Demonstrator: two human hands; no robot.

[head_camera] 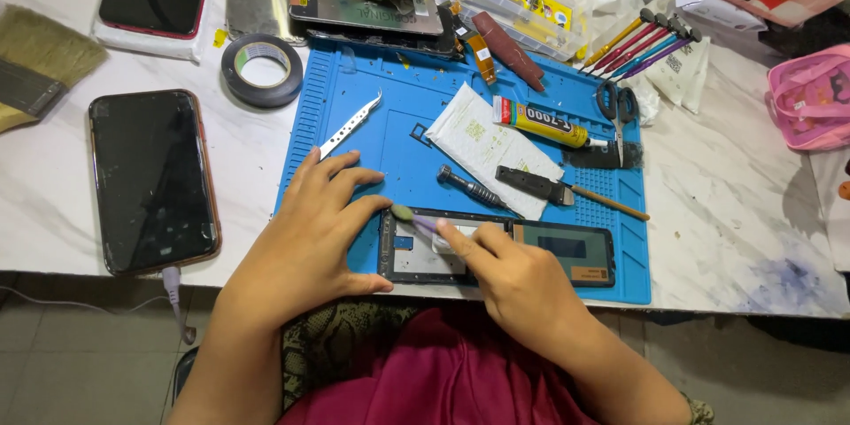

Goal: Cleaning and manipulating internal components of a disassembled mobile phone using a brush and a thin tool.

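- The open phone frame (531, 252) lies flat on the blue mat (407, 115), at the near edge of the bench (735, 186). Its long side runs left to right.
- The left hand (314, 230) is spread flat, holding nothing. It presses the frame's left end.
- The right hand (509, 270) pinches a small brush (414, 219). The brush tip points left and rests on the frame's far left corner.

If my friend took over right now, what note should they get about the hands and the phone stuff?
Left hand: flat on the blue mat, fingers spread, steadying the opened phone frame at its left end.
Right hand: holds a small purple-handled brush, its tip at the frame's top left corner.
Nearby on the mat: tweezers, glue tube, screwdriver.
Done: frame lies open.
Left: cannot tell how much brushing remains.
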